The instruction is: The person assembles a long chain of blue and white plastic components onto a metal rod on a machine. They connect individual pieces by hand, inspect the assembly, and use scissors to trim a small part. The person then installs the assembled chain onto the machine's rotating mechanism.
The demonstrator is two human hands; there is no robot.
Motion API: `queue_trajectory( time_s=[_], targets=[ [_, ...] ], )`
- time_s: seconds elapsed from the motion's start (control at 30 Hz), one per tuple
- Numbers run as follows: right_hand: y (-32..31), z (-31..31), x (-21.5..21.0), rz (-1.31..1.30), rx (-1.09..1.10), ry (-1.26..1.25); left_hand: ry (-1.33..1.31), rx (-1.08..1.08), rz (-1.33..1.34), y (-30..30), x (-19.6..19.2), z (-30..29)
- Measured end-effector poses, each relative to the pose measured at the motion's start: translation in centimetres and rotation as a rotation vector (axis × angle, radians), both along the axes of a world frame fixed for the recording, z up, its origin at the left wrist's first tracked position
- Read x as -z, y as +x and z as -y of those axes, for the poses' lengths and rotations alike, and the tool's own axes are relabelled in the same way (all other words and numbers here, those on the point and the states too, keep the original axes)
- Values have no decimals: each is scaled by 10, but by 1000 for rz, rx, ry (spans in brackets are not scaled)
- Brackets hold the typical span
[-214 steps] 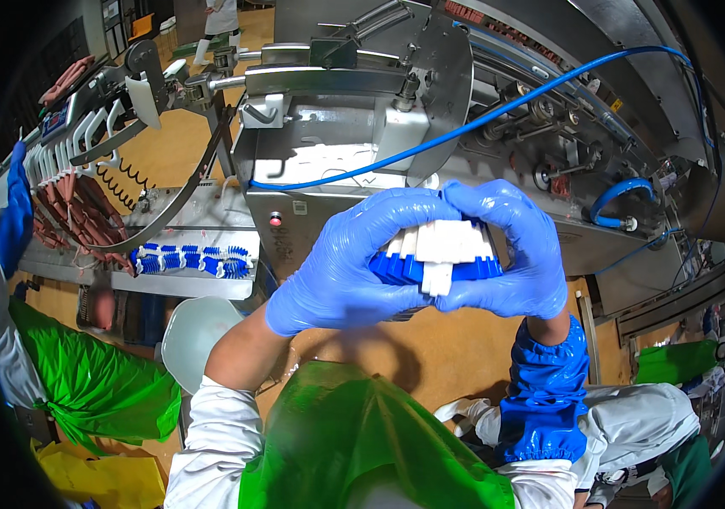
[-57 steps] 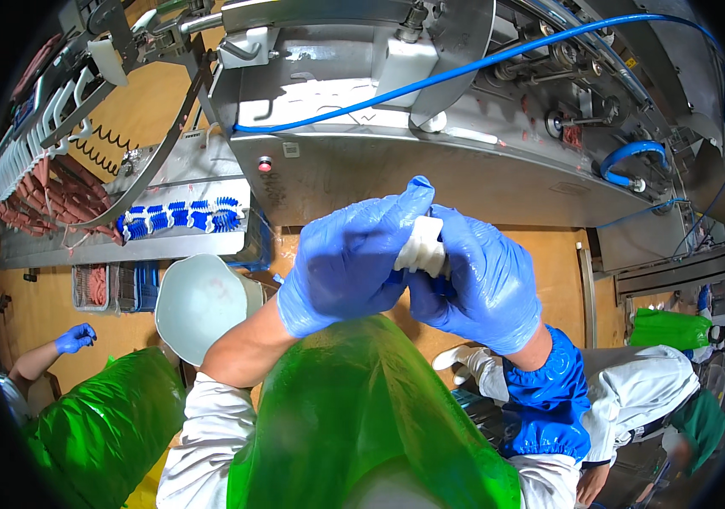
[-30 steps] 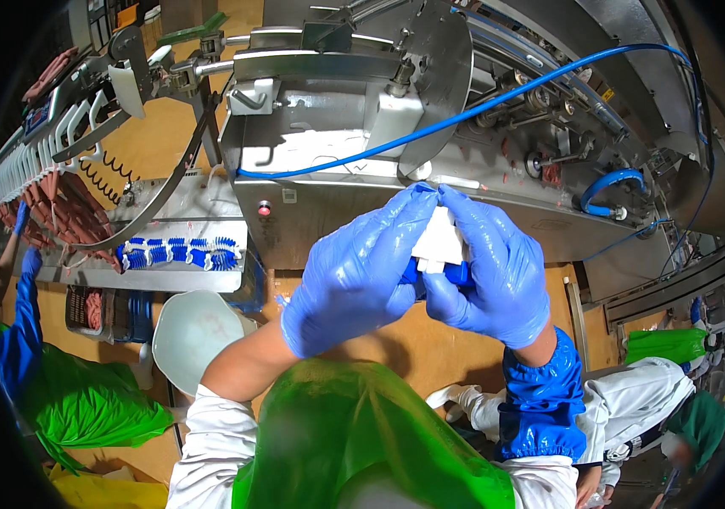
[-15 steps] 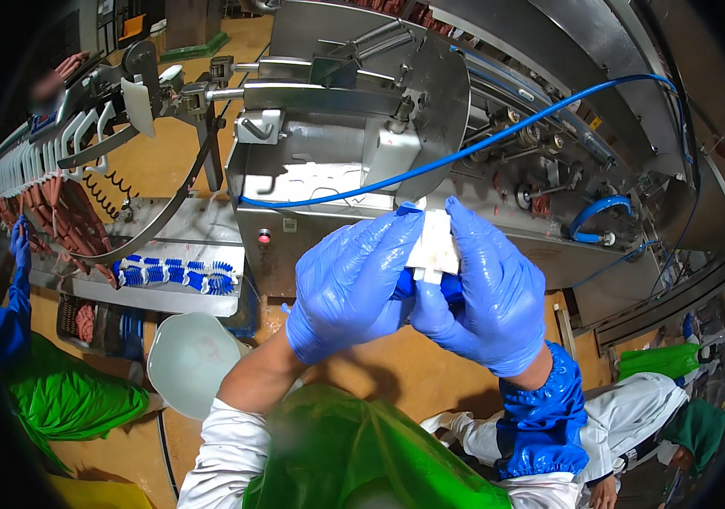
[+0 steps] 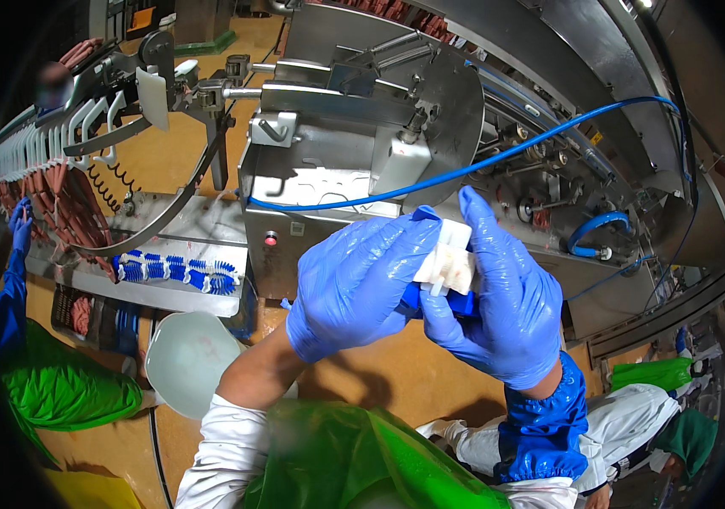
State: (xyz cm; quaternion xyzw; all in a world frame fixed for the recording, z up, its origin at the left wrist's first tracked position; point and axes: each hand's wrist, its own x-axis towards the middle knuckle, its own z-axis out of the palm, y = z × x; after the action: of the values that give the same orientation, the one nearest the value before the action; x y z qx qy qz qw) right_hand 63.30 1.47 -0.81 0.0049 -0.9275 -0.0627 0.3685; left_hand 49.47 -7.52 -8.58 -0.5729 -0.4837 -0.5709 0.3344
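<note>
A small white and blue piece [image 5: 448, 265] is held between my two gloved hands in front of the machine; its exact kind does not show. Pale, stained, crumpled material covers part of its white top, and blue shows underneath. My left hand [image 5: 362, 284] grips it from the left, fingers bent and pressed together. On the other side, my right hand [image 5: 511, 297] cups it, with the thumb at its lower end and the index finger pointing up beside it. Both palms are hidden.
A steel machine [image 5: 337, 229] with a blue hose [image 5: 498, 157] stands ahead. Left are sausages [image 5: 61, 204] on hooks, a blue and white bristled strip [image 5: 177, 271] on a steel table, a pale tub [image 5: 191, 365] and a co-worker's gloved hand [image 5: 20, 225]. Another person [image 5: 634, 424] is at right.
My right hand has shifted slightly right, away from the left hand, and opened somewhat around the piece. The piece has tilted, showing more of its white end and the crumpled material.
</note>
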Motion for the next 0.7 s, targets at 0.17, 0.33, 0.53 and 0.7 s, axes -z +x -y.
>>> queue_trajectory(
  time_s=[0.17,0.33,0.53,0.7],
  targets=[
    [1,-3,7,-35,-8,84,14,-21,-24,-2,0,2],
    [-5,2,2,-35,-96,63,30,16,8,-2,3,7],
    [4,-4,-7,112,-310,-111,-141,278,75,-3,-15,19],
    [7,-7,-1,49,-361,-130,-165,556,262,-2,-9,20]
  ],
)
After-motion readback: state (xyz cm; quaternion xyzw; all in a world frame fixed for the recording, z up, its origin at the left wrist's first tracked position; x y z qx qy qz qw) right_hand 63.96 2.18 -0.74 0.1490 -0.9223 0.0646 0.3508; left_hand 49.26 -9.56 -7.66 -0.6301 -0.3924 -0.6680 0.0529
